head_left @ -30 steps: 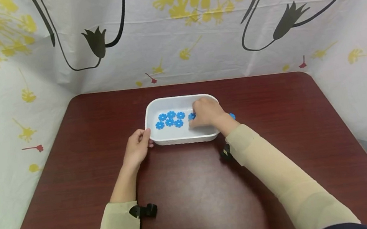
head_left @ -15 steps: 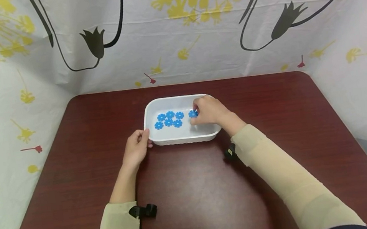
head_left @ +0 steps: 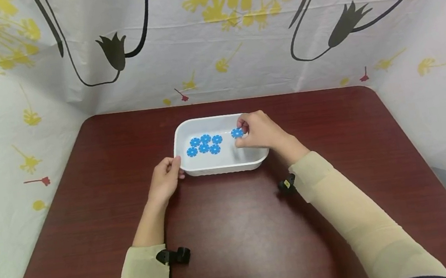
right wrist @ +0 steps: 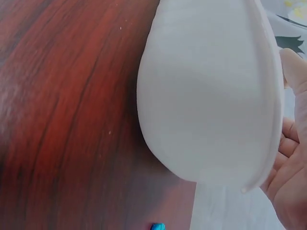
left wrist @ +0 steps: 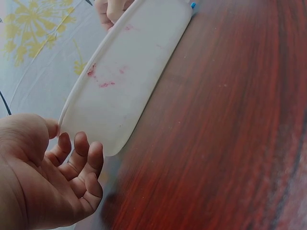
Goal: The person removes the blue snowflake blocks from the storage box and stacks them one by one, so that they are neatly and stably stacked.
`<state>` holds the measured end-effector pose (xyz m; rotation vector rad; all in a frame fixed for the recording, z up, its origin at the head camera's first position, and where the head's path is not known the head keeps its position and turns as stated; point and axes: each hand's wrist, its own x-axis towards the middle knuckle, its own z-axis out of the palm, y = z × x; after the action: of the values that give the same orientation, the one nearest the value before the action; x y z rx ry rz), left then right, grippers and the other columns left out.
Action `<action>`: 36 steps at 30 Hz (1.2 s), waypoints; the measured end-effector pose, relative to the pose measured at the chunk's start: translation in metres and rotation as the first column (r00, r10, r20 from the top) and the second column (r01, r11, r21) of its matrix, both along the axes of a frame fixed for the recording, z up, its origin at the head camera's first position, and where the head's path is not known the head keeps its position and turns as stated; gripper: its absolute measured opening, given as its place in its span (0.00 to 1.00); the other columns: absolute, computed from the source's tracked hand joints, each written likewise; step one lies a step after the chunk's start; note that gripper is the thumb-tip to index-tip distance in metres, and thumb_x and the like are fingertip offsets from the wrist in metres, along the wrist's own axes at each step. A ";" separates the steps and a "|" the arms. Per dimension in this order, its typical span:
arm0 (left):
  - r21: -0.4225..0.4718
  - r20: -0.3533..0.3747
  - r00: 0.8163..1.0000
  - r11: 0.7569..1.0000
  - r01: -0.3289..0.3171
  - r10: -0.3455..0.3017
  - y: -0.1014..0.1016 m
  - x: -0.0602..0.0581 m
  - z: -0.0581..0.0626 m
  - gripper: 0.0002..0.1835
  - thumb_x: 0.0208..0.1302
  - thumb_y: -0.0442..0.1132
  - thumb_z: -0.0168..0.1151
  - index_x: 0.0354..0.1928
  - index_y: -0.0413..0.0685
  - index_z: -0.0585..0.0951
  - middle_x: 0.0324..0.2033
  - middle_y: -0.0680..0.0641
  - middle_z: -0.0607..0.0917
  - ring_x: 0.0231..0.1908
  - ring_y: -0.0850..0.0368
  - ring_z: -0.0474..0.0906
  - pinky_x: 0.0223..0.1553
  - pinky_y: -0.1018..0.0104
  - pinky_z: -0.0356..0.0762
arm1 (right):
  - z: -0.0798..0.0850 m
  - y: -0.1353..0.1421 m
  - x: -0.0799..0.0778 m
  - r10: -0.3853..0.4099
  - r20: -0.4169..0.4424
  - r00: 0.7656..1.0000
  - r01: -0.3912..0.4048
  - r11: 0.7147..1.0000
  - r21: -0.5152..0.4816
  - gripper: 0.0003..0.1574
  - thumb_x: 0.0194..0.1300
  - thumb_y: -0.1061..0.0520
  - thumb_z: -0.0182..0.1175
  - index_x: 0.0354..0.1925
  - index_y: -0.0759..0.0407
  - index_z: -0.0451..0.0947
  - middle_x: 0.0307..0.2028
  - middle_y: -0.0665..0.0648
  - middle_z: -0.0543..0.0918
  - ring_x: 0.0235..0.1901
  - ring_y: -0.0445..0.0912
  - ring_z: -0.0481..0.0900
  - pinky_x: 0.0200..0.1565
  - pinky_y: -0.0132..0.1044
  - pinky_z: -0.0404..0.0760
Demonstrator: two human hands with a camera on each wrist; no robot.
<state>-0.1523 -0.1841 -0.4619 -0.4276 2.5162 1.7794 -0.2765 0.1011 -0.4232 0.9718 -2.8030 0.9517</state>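
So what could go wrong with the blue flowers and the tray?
The blue flower at the fingertips of the right grip might slip and drop. The left grip holds one end of the white tray, so a tug could slide it and jumble the six flowers inside. And a small blue piece on the table, outside the tray, could get bumped by the right sleeve.

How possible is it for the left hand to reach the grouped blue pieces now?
Probably yes: the tray is open above the grouped blue pieces, though the left hand would likely have to release the rim it holds.
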 end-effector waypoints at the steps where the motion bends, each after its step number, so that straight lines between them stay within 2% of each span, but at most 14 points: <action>1: 0.000 0.001 1.000 1.000 0.000 0.000 0.000 0.000 0.000 0.22 0.79 0.50 0.50 0.48 0.34 0.78 0.36 0.39 0.83 0.36 0.51 0.82 0.47 0.59 0.79 | 0.000 0.001 0.000 -0.003 -0.003 1.000 0.003 1.000 -0.006 0.18 0.42 0.53 0.69 0.31 0.60 0.77 0.25 0.53 0.80 0.27 0.46 0.75 0.33 0.38 0.75; 16: -0.005 0.001 1.000 1.000 0.009 -0.009 -0.003 -0.001 -0.001 0.22 0.79 0.50 0.50 0.48 0.35 0.78 0.35 0.42 0.82 0.35 0.53 0.81 0.43 0.64 0.78 | 0.010 0.025 0.001 -0.043 0.022 0.999 0.045 0.994 -0.100 0.16 0.43 0.57 0.68 0.34 0.63 0.79 0.27 0.56 0.81 0.26 0.46 0.76 0.31 0.33 0.76; 23: -0.008 0.007 1.000 1.000 0.011 -0.011 -0.003 -0.001 0.000 0.22 0.79 0.51 0.50 0.48 0.35 0.78 0.36 0.40 0.82 0.36 0.52 0.81 0.44 0.63 0.78 | 0.010 0.039 0.000 -0.077 0.009 0.997 0.078 0.991 -0.112 0.18 0.44 0.58 0.69 0.35 0.63 0.79 0.27 0.55 0.81 0.26 0.45 0.78 0.31 0.30 0.76; 36: -0.019 0.014 1.000 1.000 0.012 -0.012 -0.002 -0.001 0.001 0.24 0.79 0.53 0.50 0.49 0.35 0.78 0.36 0.41 0.83 0.37 0.53 0.82 0.43 0.66 0.76 | 0.007 0.065 0.001 -0.134 0.035 0.990 0.137 0.986 -0.099 0.18 0.48 0.57 0.71 0.37 0.63 0.79 0.28 0.56 0.80 0.26 0.46 0.77 0.29 0.31 0.76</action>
<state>-0.1535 -0.1862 -0.4611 -0.4226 2.5228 1.7442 -0.2752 0.1663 -0.4163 0.7516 -2.7699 1.0841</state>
